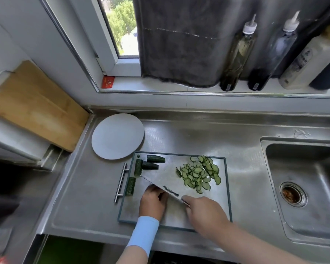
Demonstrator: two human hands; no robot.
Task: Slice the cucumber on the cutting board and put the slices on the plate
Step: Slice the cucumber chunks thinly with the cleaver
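Far left of the cutting board point(220, 195) lies the plate point(117, 136); the right hand point(204, 212) has its grip clamped on the cleaver point(160, 178), whose blade screens the left hand point(153, 201): grip, cannot tell.

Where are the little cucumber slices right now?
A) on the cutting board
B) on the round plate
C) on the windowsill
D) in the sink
A: the pile of slices lies on the cutting board, while the plate has none on it.
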